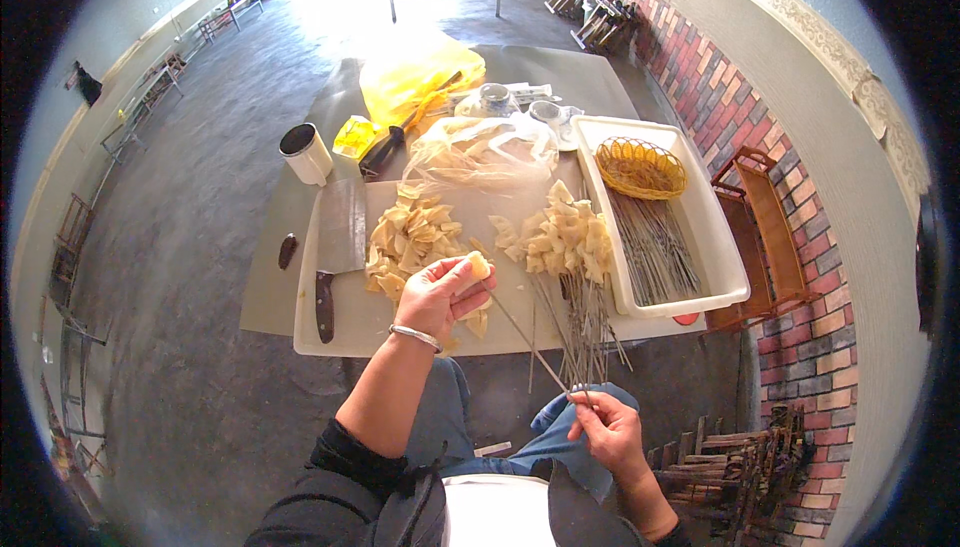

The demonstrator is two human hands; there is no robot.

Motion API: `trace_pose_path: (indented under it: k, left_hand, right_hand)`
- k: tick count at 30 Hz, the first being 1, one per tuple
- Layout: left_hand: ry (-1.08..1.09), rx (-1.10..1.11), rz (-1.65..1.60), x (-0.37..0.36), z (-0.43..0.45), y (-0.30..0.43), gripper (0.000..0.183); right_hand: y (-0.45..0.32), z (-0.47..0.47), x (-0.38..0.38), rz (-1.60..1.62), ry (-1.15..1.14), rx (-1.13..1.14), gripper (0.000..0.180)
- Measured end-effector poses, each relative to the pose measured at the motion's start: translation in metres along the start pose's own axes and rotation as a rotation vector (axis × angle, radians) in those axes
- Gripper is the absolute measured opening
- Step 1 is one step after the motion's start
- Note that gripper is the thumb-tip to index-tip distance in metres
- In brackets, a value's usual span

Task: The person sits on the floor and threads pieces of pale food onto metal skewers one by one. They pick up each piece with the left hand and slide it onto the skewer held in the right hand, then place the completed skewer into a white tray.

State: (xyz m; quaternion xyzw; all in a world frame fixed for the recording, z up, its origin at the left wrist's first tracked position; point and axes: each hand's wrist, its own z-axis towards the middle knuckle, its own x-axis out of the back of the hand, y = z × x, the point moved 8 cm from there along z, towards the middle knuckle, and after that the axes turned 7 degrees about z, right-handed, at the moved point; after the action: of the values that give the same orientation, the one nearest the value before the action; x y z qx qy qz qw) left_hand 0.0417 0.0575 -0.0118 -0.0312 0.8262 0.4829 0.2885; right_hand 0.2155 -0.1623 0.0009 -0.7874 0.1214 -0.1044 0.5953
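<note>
My left hand pinches a pale yellow food piece between thumb and fingers, above the white cutting board. A thin metal skewer runs from that piece down to my right hand, which grips its lower end over my knee. Whether the tip has gone through the piece is hidden by my fingers. Loose cut pieces lie heaped on the board beyond my left hand. To their right, a pile of pieces on skewers rests with the metal shafts hanging past the board's near edge.
A cleaver lies on the board's left. A white tub at right holds bare skewers and a yellow basket. Behind are a clear plastic bag, a yellow bag, a white mug and a ceramic jar.
</note>
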Motion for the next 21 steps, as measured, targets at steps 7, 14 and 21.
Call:
trace_pose_path:
  k: [7,14,21]
  left_hand:
    - [0.022,-0.006,0.039,-0.005,-0.002,-0.004,0.024]
    - [0.058,-0.102,0.066,-0.010,-0.006,-0.005,0.023]
    - [0.077,-0.165,0.072,-0.015,-0.006,-0.009,0.023]
  right_hand:
    - [0.005,0.001,-0.002,0.031,0.002,-0.003,0.017]
    - [0.008,0.000,-0.008,0.066,0.006,0.023,0.016]
    - [0.004,-0.002,-0.015,0.088,0.022,0.054,0.016]
